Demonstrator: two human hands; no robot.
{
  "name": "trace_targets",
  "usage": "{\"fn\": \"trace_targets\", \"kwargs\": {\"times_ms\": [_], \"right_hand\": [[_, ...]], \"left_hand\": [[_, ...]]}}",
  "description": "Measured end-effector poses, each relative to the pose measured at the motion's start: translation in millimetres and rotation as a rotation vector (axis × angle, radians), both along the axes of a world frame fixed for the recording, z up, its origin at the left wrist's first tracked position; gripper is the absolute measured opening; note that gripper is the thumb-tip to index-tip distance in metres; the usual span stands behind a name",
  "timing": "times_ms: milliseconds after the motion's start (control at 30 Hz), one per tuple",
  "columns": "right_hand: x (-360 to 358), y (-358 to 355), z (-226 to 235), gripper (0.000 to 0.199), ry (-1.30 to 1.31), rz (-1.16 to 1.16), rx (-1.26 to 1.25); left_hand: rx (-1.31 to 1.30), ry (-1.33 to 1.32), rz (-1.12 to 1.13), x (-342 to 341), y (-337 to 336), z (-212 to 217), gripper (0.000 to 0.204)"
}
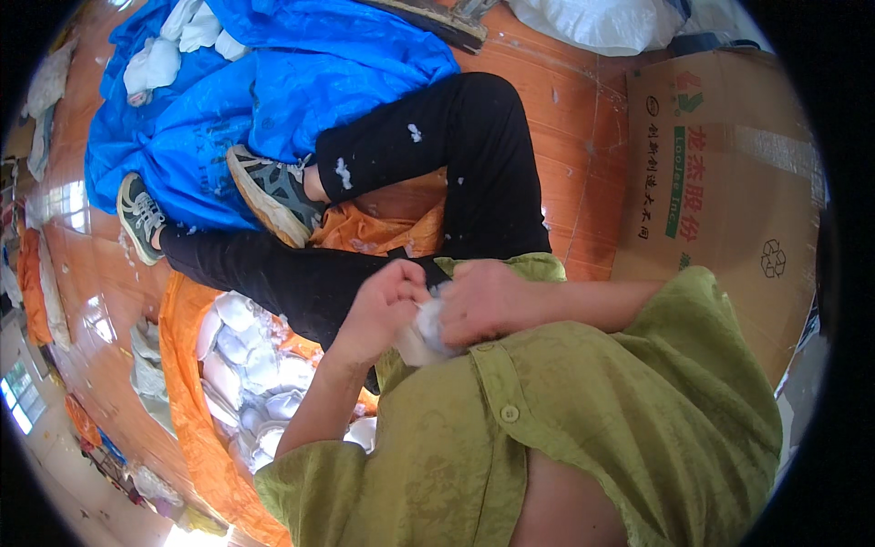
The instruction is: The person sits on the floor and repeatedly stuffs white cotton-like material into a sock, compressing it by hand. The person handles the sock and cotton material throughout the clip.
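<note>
In front of my green shirt, both hands pinch a soft white cup-shaped pad (422, 341). My left hand (385, 305) is closed on its upper left edge, fingers curled. My right hand (485, 303), slightly blurred, is closed on its right side, and the knuckles cover part of the pad. Just left of my lap lies an open orange sack (189, 392) holding many similar white cup-shaped pads (248, 360).
Beyond my feet a blue plastic sheet (301, 87) bears a bundle of white pieces (155, 66). A large cardboard box (729, 182) stands at my right. A white plastic bag (597, 23) lies at the far right. White fluff clings to my black trousers (492, 137).
</note>
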State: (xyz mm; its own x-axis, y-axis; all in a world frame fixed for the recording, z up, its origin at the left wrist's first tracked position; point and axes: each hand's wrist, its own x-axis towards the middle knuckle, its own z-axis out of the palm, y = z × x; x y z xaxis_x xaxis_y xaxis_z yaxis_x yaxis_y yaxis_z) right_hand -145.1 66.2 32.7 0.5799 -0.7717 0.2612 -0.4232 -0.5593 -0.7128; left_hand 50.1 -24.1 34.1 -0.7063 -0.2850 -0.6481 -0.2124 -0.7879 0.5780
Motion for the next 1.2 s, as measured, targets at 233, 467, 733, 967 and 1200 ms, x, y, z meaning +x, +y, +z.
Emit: {"fn": "trace_targets", "kwargs": {"times_ms": [233,467,733,967,1200], "right_hand": [[5,-41,-13,0.051,-0.524,-0.704,0.642],[3,-42,-30,0.066,-0.599,-0.65,0.628],[-25,-26,-45,0.06,-0.499,-0.454,0.677],[-25,-12,-37,0.04,-0.579,-0.378,0.836],[-22,-5,-41,0.053,-0.371,-0.224,0.71]], "left_hand": [[-0.773,-0.143,0.809,-34,-8,-16,0.016],[-0.617,-0.101,0.884,-58,6,-10,0.016],[-0.004,0.021,0.465,-34,16,-10,0.025],[-1.451,-0.195,-0.022,-31,14,18,0.044],[-0.839,-0.16,-0.053,-23,17,17,0.032]]}}
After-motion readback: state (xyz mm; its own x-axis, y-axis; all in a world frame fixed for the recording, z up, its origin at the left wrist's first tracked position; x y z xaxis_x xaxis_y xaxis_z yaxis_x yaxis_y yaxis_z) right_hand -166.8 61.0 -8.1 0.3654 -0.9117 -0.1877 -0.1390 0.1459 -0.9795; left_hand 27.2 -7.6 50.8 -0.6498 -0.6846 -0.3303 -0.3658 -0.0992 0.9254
